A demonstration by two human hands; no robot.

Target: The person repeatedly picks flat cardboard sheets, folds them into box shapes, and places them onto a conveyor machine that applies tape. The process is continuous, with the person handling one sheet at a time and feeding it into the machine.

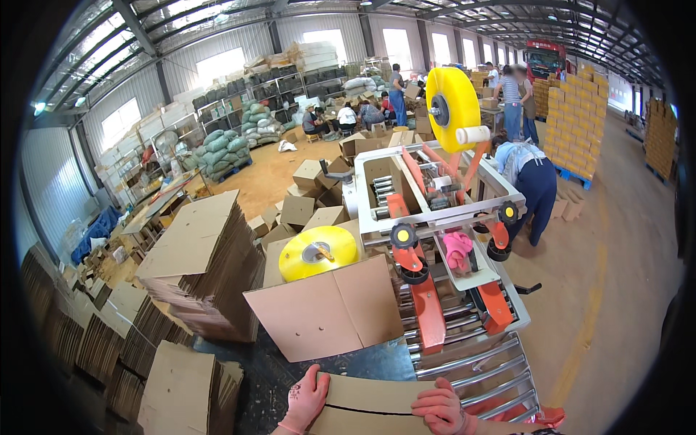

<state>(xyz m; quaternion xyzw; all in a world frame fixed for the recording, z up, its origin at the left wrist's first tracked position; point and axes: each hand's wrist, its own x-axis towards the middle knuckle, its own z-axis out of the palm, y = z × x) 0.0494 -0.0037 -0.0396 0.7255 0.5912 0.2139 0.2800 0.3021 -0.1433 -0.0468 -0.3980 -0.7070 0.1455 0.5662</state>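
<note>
A brown cardboard box [370, 395] is at the lower edge, with a dark slit running across between its flaps. My left hand [308, 399] grips its left side, the thumb and fingers bent at the edge. On the right side, my right hand [441, 407] has its fingers curled over the cardboard. Just beyond stands an upright cardboard carton [326, 312], with a large roll of yellow tape [317, 252] at its top. To the right is a carton-sealing machine [442, 188] with orange arms, black knobs and another yellow tape roll [453, 109] mounted above.
Metal rollers [478, 370] run beside the box at right. Stacks of flat cardboard [199, 246] stand at left, with more below. A pink cloth [457, 250] lies on the machine. A person [529, 177] bends behind it, near a pallet of yellow cartons [576, 123]. Others sit farther back.
</note>
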